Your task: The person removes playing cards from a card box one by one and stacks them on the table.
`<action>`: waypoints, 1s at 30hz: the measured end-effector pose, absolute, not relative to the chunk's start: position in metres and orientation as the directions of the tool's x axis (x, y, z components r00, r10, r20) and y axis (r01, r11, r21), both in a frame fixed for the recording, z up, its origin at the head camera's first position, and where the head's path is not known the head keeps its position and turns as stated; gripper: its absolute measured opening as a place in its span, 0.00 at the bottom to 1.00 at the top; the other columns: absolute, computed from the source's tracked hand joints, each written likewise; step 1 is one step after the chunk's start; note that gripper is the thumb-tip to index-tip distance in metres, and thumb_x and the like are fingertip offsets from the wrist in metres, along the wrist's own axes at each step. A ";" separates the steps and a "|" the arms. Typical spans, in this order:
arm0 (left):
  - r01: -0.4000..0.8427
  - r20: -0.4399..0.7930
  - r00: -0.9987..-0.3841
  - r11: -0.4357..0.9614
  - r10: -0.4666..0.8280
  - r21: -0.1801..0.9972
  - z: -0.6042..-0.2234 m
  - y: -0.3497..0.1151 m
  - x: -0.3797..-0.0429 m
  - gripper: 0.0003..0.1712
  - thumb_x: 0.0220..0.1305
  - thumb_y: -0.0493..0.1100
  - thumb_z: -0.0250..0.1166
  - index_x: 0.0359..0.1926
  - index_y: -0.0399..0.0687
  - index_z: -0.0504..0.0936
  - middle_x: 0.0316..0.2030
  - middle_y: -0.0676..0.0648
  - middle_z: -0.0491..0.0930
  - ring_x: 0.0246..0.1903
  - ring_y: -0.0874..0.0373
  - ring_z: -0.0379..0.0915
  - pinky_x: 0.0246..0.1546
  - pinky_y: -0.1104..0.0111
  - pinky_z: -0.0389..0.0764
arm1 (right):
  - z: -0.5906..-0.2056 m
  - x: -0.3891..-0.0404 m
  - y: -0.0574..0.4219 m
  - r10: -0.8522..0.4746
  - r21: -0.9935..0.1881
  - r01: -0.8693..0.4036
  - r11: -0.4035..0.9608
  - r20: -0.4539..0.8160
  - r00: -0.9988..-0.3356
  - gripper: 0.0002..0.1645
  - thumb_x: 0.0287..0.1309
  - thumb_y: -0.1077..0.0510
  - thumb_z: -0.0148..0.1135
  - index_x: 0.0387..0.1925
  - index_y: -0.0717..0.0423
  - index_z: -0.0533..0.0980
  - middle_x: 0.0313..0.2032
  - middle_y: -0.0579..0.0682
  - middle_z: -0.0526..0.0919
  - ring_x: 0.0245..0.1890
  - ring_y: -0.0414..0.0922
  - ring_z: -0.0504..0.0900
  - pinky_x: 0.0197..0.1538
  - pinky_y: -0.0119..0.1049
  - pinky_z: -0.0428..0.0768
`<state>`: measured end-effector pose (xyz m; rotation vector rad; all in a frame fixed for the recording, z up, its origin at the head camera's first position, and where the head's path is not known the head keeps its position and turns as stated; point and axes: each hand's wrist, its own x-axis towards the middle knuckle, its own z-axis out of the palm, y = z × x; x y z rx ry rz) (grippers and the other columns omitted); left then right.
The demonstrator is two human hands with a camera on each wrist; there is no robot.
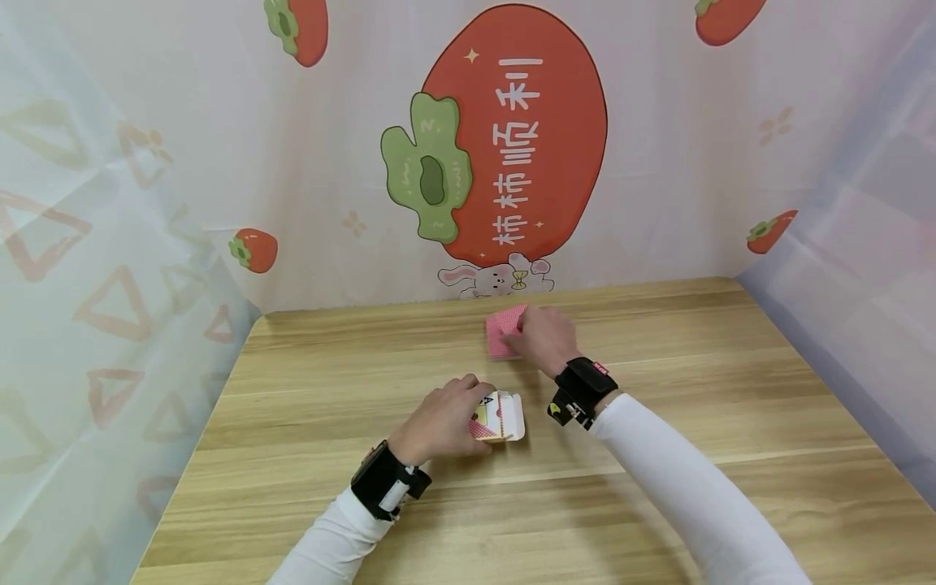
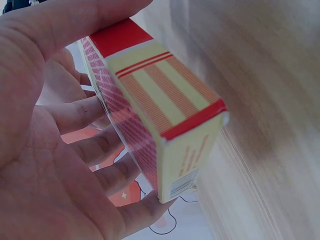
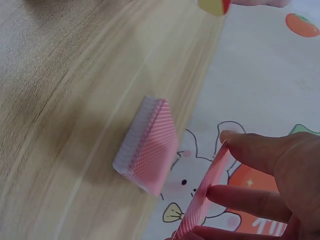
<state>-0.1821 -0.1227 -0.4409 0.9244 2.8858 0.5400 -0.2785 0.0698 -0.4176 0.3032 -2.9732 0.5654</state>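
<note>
My left hand [image 1: 442, 422] grips a playing card box [image 1: 504, 416] near the middle of the table, thumb on one side and fingers on the other. The box's end flap [image 1: 518, 416] stands open towards the right. In the left wrist view its striped side [image 2: 167, 95] and a barcode end show. Farther back, my right hand [image 1: 548, 337] pinches a thin packet of pink-backed playing cards [image 3: 205, 192] between thumb and fingers. Beside that packet, a thicker stack of pink-backed cards [image 3: 150, 145] rests on the table, apart from the held ones.
The wooden table [image 1: 329, 390] ends at a hanging cloth [image 1: 329, 162] printed with a large persimmon and a rabbit. More printed cloth [image 1: 95, 244] hangs at the left, and another panel [image 1: 863, 268] is at the right. Each wrist wears a black strap with a camera.
</note>
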 end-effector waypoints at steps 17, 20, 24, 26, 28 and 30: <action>0.542 0.014 -0.820 0.767 0.573 0.345 -0.445 -0.125 -0.183 0.44 0.43 0.52 0.84 0.62 0.45 0.77 0.45 0.50 0.75 0.40 0.57 0.69 0.36 0.64 0.73 | -0.444 -0.301 0.048 -0.102 -0.272 -0.143 0.952 0.159 -0.982 0.32 0.56 0.41 0.73 0.12 0.50 0.64 0.15 0.43 0.58 0.18 0.42 0.61 0.22 0.36 0.58; 0.542 0.013 -0.820 0.767 0.573 0.345 -0.445 -0.126 -0.183 0.44 0.43 0.52 0.83 0.62 0.45 0.78 0.45 0.50 0.75 0.40 0.58 0.69 0.35 0.65 0.73 | -0.447 -0.303 0.045 -0.080 -0.274 -0.121 0.954 0.158 -0.984 0.29 0.55 0.41 0.73 0.14 0.53 0.70 0.15 0.46 0.63 0.19 0.44 0.65 0.21 0.37 0.62; 0.537 0.007 -0.821 0.769 0.570 0.348 -0.445 -0.127 -0.183 0.44 0.43 0.52 0.84 0.62 0.45 0.78 0.46 0.49 0.76 0.40 0.57 0.70 0.35 0.65 0.73 | -0.452 -0.306 0.041 -0.058 -0.268 -0.095 0.959 0.146 -0.988 0.25 0.55 0.41 0.74 0.21 0.56 0.77 0.18 0.49 0.71 0.21 0.47 0.71 0.22 0.38 0.67; 0.535 0.006 -0.822 0.769 0.569 0.350 -0.445 -0.127 -0.183 0.44 0.43 0.52 0.84 0.62 0.45 0.78 0.46 0.49 0.76 0.40 0.57 0.70 0.36 0.65 0.73 | -0.454 -0.308 0.039 -0.048 -0.269 -0.083 0.960 0.133 -0.990 0.24 0.54 0.41 0.74 0.23 0.57 0.78 0.20 0.51 0.73 0.22 0.48 0.73 0.23 0.38 0.68; 0.535 0.006 -0.822 0.769 0.569 0.351 -0.445 -0.128 -0.183 0.44 0.43 0.52 0.84 0.62 0.45 0.78 0.46 0.49 0.76 0.40 0.57 0.70 0.36 0.64 0.73 | -0.455 -0.309 0.038 -0.046 -0.268 -0.079 0.960 0.126 -0.991 0.24 0.55 0.41 0.74 0.25 0.57 0.79 0.21 0.51 0.74 0.22 0.48 0.73 0.23 0.38 0.68; 0.536 0.009 -0.822 0.767 0.570 0.352 -0.446 -0.128 -0.183 0.44 0.43 0.52 0.84 0.62 0.45 0.78 0.46 0.49 0.76 0.40 0.57 0.70 0.36 0.64 0.74 | -0.456 -0.309 0.037 -0.046 -0.271 -0.077 0.959 0.120 -0.992 0.24 0.55 0.41 0.74 0.25 0.57 0.79 0.21 0.52 0.74 0.23 0.48 0.73 0.23 0.38 0.68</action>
